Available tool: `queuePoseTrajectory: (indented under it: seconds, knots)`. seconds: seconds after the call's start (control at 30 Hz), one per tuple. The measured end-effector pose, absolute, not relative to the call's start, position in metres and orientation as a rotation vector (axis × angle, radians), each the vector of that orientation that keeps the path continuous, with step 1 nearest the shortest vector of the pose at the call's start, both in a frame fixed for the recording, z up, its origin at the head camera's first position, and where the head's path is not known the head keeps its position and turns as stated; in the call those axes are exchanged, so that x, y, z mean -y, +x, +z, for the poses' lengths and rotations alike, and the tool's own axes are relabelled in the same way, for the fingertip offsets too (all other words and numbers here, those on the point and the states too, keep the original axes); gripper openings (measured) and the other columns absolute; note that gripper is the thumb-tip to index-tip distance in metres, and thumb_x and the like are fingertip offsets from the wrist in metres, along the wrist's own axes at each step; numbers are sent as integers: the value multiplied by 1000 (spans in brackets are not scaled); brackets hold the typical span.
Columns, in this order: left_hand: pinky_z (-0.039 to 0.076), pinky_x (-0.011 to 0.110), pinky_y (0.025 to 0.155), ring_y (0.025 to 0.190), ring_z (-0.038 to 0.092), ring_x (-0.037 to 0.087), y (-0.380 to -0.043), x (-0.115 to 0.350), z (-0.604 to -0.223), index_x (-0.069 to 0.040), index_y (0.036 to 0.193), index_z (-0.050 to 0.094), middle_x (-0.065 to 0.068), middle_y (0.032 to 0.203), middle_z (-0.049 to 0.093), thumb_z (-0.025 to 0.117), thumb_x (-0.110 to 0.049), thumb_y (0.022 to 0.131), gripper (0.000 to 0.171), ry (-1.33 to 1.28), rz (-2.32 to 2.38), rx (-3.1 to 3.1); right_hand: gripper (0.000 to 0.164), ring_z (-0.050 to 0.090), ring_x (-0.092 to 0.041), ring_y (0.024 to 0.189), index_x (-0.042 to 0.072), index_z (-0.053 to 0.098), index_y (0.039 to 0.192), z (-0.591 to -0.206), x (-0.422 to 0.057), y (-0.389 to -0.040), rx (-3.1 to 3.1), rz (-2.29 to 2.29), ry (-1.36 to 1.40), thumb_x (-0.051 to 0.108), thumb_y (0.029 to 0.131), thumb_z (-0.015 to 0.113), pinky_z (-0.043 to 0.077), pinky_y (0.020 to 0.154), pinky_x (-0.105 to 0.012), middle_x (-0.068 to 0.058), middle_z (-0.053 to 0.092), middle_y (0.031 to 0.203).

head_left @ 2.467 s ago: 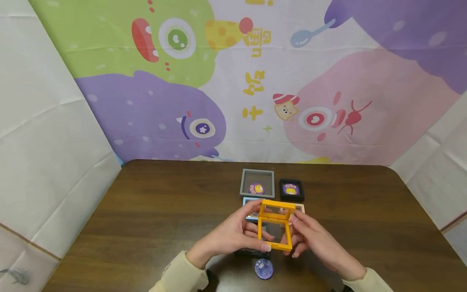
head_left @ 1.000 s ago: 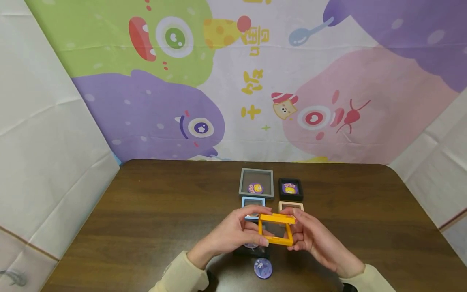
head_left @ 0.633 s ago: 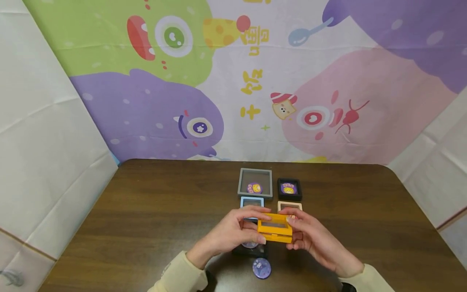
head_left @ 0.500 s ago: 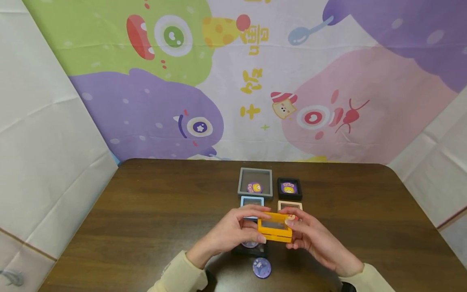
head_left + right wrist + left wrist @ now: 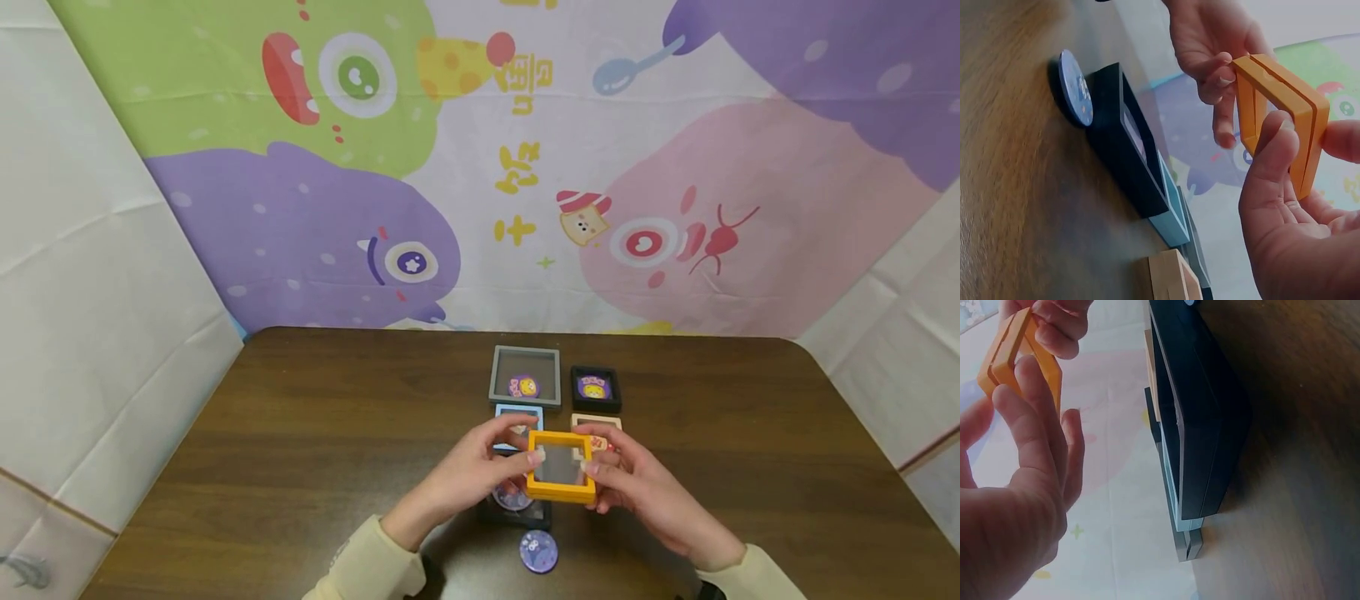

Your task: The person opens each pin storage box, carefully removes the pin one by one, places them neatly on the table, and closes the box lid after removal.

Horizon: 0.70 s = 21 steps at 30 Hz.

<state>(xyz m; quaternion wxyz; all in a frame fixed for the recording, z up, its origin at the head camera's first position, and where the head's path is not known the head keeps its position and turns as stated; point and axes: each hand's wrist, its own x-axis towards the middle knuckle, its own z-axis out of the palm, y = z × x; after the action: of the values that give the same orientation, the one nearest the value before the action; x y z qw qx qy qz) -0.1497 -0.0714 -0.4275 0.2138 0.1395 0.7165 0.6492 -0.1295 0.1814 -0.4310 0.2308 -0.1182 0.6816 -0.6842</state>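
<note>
Orange frame (image 5: 561,490) | left hand (image 5: 478,468), right hand (image 5: 643,483) pinch opposite edges | (open gap above table (image 5: 337,433))

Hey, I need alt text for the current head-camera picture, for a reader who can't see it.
A person's left hand and right hand hold a yellow frame above a dark wooden table. Other frames lie there, some showing round badges, with a loose purple disc nearest the viewer; a cartoon backdrop hangs behind.

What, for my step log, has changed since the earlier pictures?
The yellow frame has folded together, its raised half swinging down and nearer, then tipped up. The left hand and right hand kept hold. The loose round badge and gray frame stayed put.
</note>
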Motion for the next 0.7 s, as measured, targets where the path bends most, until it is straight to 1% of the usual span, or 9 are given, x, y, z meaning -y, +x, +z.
queuePoseTrajectory:
  seconds: [0.07,0.13,0.3,0.47,0.6,0.7]
  knots:
    - [58,40,66,68,66,23,-150,72,-427,-9,136,55,10,104,63,72,-21,93,48,373,1785,-2001,50,63,-26,77,6,34,147,-431,-181,-130,-1898,-1864,-330,18,103,55,54,68,-30,-25,61,111]
    - [58,40,68,68,66,21,-150,72,-427,-8,135,56,10,99,66,72,-21,93,47,373,1767,-2013,53,62,-27,78,6,33,148,-431,-182,-130,-1917,-1848,-335,19,102,56,54,69,-31,-26,61,112]
    - [56,44,73,73,65,20,-150,73,-426,-9,133,57,7,89,70,72,-22,94,44,391,1723,-2049,53,61,-30,80,8,34,147,-432,-182,-131,-1947,-1806,-355,21,102,58,54,69,-34,-26,61,111]
    - [55,46,73,73,65,20,-150,73,-426,-8,133,57,6,88,70,72,-20,94,44,402,1711,-2059,55,61,-32,79,7,33,148,-433,-183,-131,-1964,-1774,-381,21,102,59,55,67,-34,-24,61,107]
    - [55,46,72,74,66,20,-150,73,-426,-8,133,57,6,88,70,72,-19,93,44,413,1700,-2066,56,61,-30,79,6,33,148,-433,-182,-131,-1985,-1754,-382,20,101,60,55,67,-35,-20,62,103]
    - [55,46,72,74,66,20,-150,73,-427,-7,132,57,6,88,70,72,-18,93,44,418,1698,-2069,54,61,-28,77,6,35,146,-433,-182,-131,-2017,-1738,-377,20,101,61,55,66,-35,-19,62,100]
